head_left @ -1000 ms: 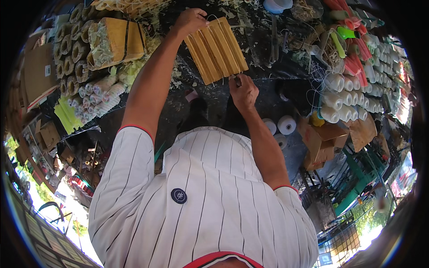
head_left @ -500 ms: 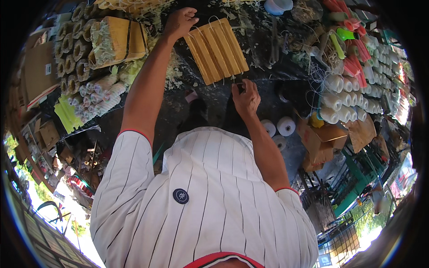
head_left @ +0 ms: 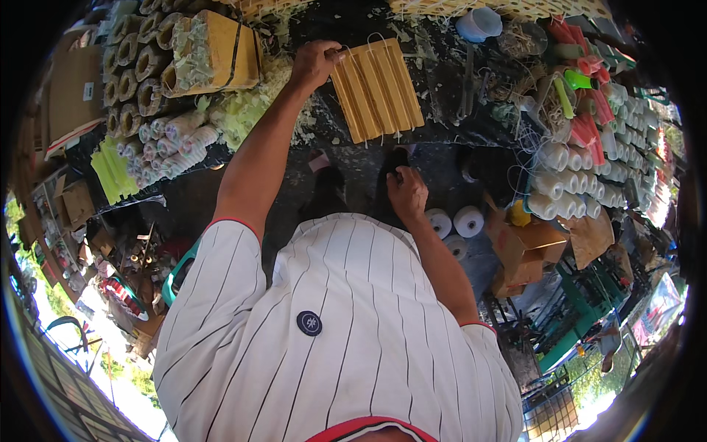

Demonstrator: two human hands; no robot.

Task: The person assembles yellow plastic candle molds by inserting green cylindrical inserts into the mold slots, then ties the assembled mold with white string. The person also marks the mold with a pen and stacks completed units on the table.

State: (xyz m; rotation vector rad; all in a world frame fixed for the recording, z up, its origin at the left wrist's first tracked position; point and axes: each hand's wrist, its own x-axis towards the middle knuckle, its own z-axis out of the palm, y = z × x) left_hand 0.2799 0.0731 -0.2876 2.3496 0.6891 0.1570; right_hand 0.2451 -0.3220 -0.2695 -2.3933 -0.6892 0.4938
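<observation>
A yellow-brown grooved block [head_left: 378, 90], apparently a wooden mould, lies on the dark worktop [head_left: 442, 121] in front of me. Thin white strings show at its far and near edges. My left hand [head_left: 315, 65] reaches to the block's far left corner, its fingers closed on a white string there. Nearer my body, my right hand [head_left: 407, 194] hovers below the worktop's near edge, apart from the block. Its fingers are curled in, and whatever they may hold is hidden.
Left of the block are pale green shavings [head_left: 254, 110], a strapped yellow block [head_left: 221, 55], stacked hollow tubes [head_left: 151, 62] and wrapped candle-like sticks [head_left: 177, 144]. A blue-white cup [head_left: 479, 26] and rows of white spools [head_left: 552, 180] are on the right. Below stands an open cardboard box [head_left: 526, 247].
My right hand has drawn back from the block's near edge toward my body. My left hand's fingers have closed at the far left corner. The whole view has shifted slightly.
</observation>
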